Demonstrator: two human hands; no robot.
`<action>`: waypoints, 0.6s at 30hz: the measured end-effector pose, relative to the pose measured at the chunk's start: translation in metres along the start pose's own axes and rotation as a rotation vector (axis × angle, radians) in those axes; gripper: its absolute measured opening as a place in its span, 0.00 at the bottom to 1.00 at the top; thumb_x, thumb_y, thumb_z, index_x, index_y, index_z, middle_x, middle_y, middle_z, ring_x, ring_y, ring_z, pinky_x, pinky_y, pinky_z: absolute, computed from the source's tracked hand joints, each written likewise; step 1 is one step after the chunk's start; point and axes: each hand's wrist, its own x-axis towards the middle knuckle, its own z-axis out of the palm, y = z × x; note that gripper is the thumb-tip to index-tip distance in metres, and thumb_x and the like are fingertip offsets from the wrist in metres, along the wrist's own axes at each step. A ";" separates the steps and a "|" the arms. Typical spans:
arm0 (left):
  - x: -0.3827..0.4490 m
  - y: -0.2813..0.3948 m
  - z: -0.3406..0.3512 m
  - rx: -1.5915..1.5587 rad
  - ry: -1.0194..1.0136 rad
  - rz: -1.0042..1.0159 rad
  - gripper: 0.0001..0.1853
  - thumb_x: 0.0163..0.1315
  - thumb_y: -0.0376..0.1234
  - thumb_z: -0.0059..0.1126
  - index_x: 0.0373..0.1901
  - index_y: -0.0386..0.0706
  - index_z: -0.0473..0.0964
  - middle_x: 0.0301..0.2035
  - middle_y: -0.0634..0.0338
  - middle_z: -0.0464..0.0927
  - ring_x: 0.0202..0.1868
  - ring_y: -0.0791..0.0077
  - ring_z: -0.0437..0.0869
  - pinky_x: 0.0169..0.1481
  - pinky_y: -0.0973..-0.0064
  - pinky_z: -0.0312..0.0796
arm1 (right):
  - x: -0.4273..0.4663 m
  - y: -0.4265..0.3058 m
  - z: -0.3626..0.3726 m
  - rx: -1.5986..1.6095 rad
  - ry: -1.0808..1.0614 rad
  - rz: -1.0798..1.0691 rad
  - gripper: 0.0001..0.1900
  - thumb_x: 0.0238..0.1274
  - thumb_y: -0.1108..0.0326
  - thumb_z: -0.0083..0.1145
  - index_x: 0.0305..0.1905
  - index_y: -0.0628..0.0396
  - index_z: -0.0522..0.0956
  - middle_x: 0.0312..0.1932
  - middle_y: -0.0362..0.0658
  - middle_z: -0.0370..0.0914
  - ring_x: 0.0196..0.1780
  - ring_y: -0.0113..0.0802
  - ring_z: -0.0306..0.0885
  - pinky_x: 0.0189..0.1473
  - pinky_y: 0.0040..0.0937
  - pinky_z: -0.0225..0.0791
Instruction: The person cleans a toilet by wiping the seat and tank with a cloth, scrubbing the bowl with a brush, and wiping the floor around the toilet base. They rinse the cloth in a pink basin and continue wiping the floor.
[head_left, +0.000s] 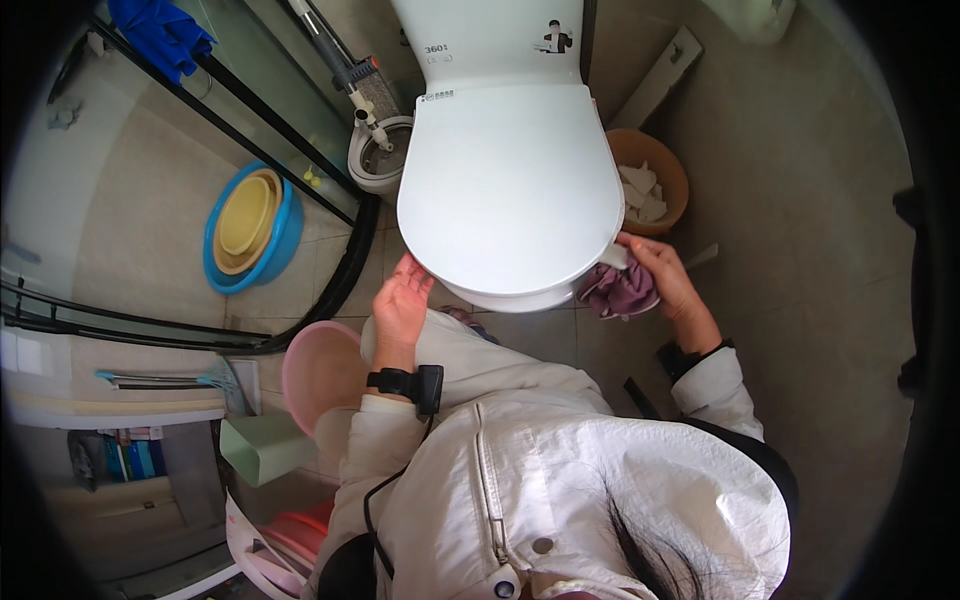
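Before me is a toilet with its white lid (510, 187) lowered over the bowl (517, 301). My left hand (403, 304), palm turned up, has its fingertips at the lid's front left edge. Whether they reach beneath the edge cannot be seen. At the front right, my right hand (664, 274) holds a crumpled purple cloth (621, 291) with a pale strip at its top. The fingertips of that hand are against the lid's right edge. A black band with a small device (429, 388) and a cable is on my left wrist.
A brown wastebasket (679, 180) with used paper is right of the toilet. On the left are a mop bucket (375, 176) with a mop (337, 67), a glass shower enclosure's black frame (352, 255), blue and yellow basins (289, 225), a pink basin (315, 360) and a green bin (274, 450).
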 end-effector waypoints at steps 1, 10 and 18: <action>-0.001 0.010 0.007 -0.015 -0.034 0.006 0.31 0.63 0.39 0.45 0.66 0.31 0.62 0.57 0.54 0.70 0.59 0.67 0.68 0.63 0.69 0.60 | 0.001 -0.009 -0.001 0.017 0.000 -0.020 0.27 0.69 0.54 0.55 0.59 0.70 0.74 0.51 0.48 0.79 0.51 0.28 0.77 0.55 0.26 0.70; 0.039 0.114 0.089 -0.026 -0.292 0.121 0.33 0.64 0.43 0.48 0.64 0.28 0.63 0.59 0.48 0.70 0.62 0.59 0.68 0.64 0.64 0.61 | 0.041 -0.094 0.015 0.027 -0.011 -0.432 0.25 0.70 0.58 0.55 0.63 0.67 0.72 0.53 0.46 0.78 0.52 0.26 0.76 0.57 0.25 0.68; 0.089 0.168 0.141 0.002 -0.355 0.161 0.29 0.68 0.41 0.44 0.59 0.23 0.63 0.56 0.40 0.68 0.60 0.53 0.69 0.65 0.58 0.62 | 0.086 -0.152 0.042 -0.179 0.197 -0.755 0.24 0.65 0.62 0.62 0.59 0.67 0.75 0.49 0.44 0.80 0.49 0.25 0.77 0.54 0.22 0.69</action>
